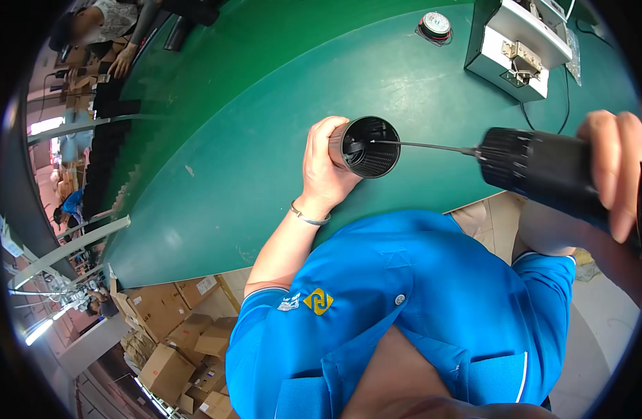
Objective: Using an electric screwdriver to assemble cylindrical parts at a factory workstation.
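Observation:
My left hand is wrapped round a black cylindrical housing, holding it tilted above the green table with its open mouth facing right. Ribbed walls show inside it, and the parts deep within are too dark to make out. At the right, my right hand grips a black power screwdriver, partly cut off by the picture's rim. Its long thin bit points left, and the tip reaches into the mouth of the housing. Whether the tip touches a screw there I cannot tell.
A round white-topped part with wires lies on the green table at the back. Right of it stands a white metal device with a black cable. Cardboard boxes are piled at lower left. Another person's hand shows at far left.

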Motion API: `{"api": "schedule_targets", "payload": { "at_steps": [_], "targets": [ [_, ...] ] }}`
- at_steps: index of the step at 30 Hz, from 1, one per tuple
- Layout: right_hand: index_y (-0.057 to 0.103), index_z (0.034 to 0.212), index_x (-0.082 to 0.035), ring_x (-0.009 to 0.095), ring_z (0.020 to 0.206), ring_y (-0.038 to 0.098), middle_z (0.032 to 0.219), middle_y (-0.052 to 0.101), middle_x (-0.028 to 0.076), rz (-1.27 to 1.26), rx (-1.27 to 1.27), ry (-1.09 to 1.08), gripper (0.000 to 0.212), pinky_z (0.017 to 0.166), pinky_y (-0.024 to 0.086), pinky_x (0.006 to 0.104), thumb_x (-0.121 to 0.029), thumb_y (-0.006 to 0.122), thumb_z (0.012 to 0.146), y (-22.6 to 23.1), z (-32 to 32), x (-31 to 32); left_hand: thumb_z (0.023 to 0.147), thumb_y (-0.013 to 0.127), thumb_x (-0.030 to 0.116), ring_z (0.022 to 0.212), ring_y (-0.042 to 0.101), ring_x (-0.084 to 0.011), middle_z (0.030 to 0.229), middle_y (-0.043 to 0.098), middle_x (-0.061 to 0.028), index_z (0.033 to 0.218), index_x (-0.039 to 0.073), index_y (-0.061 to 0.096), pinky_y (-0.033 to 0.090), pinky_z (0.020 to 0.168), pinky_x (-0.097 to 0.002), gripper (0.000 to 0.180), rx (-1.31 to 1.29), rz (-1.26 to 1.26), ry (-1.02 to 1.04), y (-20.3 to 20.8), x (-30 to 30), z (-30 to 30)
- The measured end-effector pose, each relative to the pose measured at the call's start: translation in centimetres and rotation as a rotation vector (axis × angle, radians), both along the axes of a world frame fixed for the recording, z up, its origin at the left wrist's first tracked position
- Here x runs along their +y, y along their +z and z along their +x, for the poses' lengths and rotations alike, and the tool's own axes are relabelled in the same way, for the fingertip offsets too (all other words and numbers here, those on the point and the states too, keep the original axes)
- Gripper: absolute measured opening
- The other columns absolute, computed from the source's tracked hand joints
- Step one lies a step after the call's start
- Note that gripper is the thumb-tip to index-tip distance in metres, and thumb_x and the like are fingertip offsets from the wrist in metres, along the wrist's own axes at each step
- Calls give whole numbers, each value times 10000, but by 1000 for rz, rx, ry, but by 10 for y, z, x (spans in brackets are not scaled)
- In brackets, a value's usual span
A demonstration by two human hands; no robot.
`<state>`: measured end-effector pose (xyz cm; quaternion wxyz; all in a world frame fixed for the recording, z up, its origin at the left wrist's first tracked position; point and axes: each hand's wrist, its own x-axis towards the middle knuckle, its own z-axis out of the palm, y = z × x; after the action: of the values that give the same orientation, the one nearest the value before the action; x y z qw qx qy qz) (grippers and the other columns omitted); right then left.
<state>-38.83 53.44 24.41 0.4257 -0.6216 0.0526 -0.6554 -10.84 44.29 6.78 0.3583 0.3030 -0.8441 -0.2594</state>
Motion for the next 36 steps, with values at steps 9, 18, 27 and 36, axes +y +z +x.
{"api": "schedule_targets", "payload": {
  "at_steps": [9,18,27,36],
  "targets": [
    [424,1267,-71,107,676,539,844,533,-22,62,39,-247,639,635,418,271,-369,709,778,-41,35,-16,546,882,99,984,598,-261,1103,575,-105,1174,55,506,498,859,-333,733,-27,0,32,-1,-2,0],
    [393,1319,-102,118,673,552,851,535,-26,114,108,-291,656,629,428,287,-369,708,809,-39,42,-14,538,887,98,978,600,-258,1089,578,-99,1158,59,516,503,851,-331,724,-2,-12,-8,2,-5,-3],
    [404,1284,-126,127,690,580,860,550,-14,66,148,-232,633,634,450,282,-338,739,791,-36,43,-19,534,891,95,971,603,-260,1089,578,-104,1163,57,508,507,844,-329,737,19,8,-4,0,-4,-2],
    [468,1192,-147,134,618,549,775,538,-27,154,71,-207,620,598,435,297,-421,787,736,-40,54,-31,488,889,66,989,561,-316,1072,572,-115,1154,65,493,475,849,-390,775,23,84,-35,5,-6,-6]
  ]
}}
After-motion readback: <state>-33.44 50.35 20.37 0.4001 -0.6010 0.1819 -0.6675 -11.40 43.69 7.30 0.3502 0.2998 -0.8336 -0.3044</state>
